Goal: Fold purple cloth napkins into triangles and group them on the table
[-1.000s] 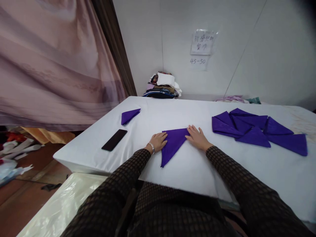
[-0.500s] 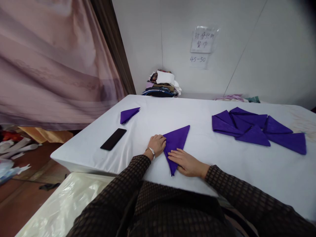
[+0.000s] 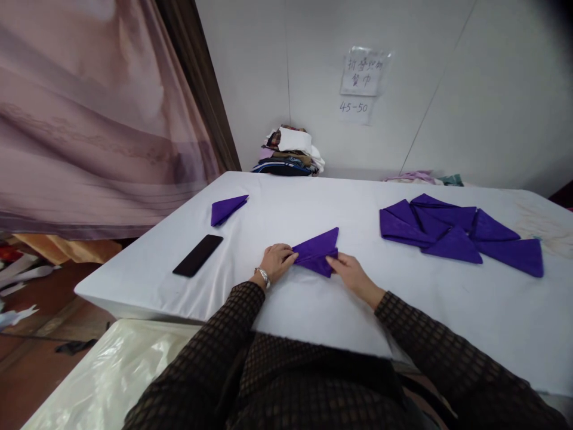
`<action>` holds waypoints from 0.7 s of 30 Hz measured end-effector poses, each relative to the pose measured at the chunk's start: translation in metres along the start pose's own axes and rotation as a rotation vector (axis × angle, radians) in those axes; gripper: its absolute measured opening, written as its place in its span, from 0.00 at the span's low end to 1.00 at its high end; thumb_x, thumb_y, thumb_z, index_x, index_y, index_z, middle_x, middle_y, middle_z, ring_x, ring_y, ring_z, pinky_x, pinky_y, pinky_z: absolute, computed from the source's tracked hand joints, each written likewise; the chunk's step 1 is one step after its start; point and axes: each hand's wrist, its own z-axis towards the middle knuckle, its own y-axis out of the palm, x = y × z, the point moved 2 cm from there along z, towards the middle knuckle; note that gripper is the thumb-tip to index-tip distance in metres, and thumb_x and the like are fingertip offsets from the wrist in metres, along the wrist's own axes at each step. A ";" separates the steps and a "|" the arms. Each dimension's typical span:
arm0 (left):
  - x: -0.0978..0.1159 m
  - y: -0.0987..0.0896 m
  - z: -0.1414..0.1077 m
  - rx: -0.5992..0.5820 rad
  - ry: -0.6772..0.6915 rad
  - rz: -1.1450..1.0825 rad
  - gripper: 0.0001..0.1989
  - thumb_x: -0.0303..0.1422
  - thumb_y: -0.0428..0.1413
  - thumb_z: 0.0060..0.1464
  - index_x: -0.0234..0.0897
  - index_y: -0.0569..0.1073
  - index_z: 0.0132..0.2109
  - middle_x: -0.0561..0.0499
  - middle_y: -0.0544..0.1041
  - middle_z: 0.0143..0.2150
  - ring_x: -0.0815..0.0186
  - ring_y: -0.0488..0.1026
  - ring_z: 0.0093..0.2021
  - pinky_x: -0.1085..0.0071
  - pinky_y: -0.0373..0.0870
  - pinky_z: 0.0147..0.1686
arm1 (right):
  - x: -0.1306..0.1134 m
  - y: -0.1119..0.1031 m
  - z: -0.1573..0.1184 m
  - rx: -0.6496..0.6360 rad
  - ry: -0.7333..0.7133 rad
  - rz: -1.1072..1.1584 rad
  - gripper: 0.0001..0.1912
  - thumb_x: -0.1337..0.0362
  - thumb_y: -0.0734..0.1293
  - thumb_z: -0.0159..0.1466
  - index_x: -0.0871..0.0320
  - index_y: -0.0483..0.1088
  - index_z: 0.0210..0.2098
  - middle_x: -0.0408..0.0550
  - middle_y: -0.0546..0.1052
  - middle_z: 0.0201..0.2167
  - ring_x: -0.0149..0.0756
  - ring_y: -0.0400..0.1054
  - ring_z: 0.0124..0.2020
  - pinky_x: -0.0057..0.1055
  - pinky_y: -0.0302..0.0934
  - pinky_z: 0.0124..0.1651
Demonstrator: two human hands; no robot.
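Note:
A purple cloth napkin (image 3: 316, 249) lies folded into a pointed shape on the white-covered table (image 3: 286, 206) in front of me. My left hand (image 3: 275, 263) pinches its left corner between thumb and fingers. At its right side my right hand (image 3: 351, 272) grips a folded-up corner, with the fingertips closed on the cloth. Another folded purple napkin (image 3: 228, 210) sits at the far left of the table. Over on the right, several purple napkins (image 3: 447, 227) folded into triangles overlap one another.
A black phone (image 3: 197, 255) lies to the left of my left hand. Stacked clothes (image 3: 289, 152) stand behind the table, against the wall. Paper signs (image 3: 360, 77) hang on that wall. A pink curtain (image 3: 111, 119) drapes at the left, and a plastic-covered surface (image 3: 120, 364) adjoins the near left.
My right hand has lifted the napkin's lower point and folded it up toward the right. The napkin is now shorter, and my left hand still holds its left corner.

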 end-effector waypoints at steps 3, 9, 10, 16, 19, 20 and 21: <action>-0.005 0.001 0.008 -0.020 -0.020 -0.065 0.21 0.42 0.42 0.60 0.40 0.78 0.34 0.50 0.76 0.42 0.62 0.70 0.45 0.64 0.63 0.50 | 0.004 -0.018 0.032 0.089 0.126 0.275 0.17 0.52 0.67 0.54 0.61 0.72 0.32 0.47 0.77 0.29 0.36 0.70 0.32 0.36 0.67 0.38; -0.009 0.007 0.022 0.014 -0.134 -0.038 0.20 0.44 0.46 0.58 0.40 0.78 0.31 0.50 0.76 0.39 0.63 0.70 0.44 0.66 0.63 0.47 | 0.016 -0.039 0.078 0.226 0.236 0.211 0.10 0.64 0.70 0.50 0.59 0.69 0.31 0.43 0.73 0.23 0.30 0.66 0.22 0.26 0.59 0.23; -0.009 0.008 0.024 0.011 -0.147 -0.028 0.20 0.44 0.46 0.59 0.40 0.78 0.30 0.50 0.76 0.40 0.63 0.69 0.44 0.66 0.63 0.47 | 0.019 -0.040 0.083 0.247 0.231 0.186 0.10 0.65 0.70 0.50 0.59 0.69 0.32 0.42 0.73 0.22 0.30 0.65 0.21 0.26 0.58 0.22; -0.008 0.013 0.029 0.036 -0.176 0.017 0.19 0.41 0.47 0.59 0.40 0.77 0.27 0.50 0.76 0.40 0.62 0.68 0.44 0.63 0.61 0.48 | 0.042 -0.042 0.098 0.313 0.185 0.013 0.17 0.66 0.66 0.54 0.59 0.65 0.44 0.39 0.71 0.21 0.31 0.65 0.19 0.27 0.58 0.22; -0.008 0.014 0.029 0.047 -0.170 0.017 0.18 0.41 0.49 0.58 0.40 0.76 0.26 0.51 0.76 0.39 0.62 0.68 0.44 0.63 0.61 0.48 | 0.053 -0.045 0.105 0.331 0.159 -0.049 0.20 0.65 0.66 0.53 0.59 0.63 0.46 0.38 0.69 0.21 0.30 0.64 0.19 0.27 0.58 0.23; -0.008 0.015 0.029 0.049 -0.166 0.016 0.18 0.41 0.49 0.58 0.41 0.76 0.26 0.51 0.76 0.39 0.62 0.68 0.44 0.63 0.61 0.48 | 0.056 -0.046 0.107 0.335 0.147 -0.063 0.21 0.65 0.66 0.53 0.59 0.63 0.47 0.38 0.69 0.21 0.30 0.64 0.20 0.27 0.58 0.23; -0.009 0.015 0.028 0.052 -0.162 0.014 0.18 0.41 0.48 0.58 0.41 0.76 0.26 0.51 0.76 0.38 0.63 0.68 0.44 0.63 0.61 0.48 | 0.058 -0.048 0.109 0.338 0.135 -0.074 0.22 0.64 0.66 0.53 0.59 0.63 0.47 0.37 0.69 0.21 0.30 0.64 0.20 0.28 0.58 0.24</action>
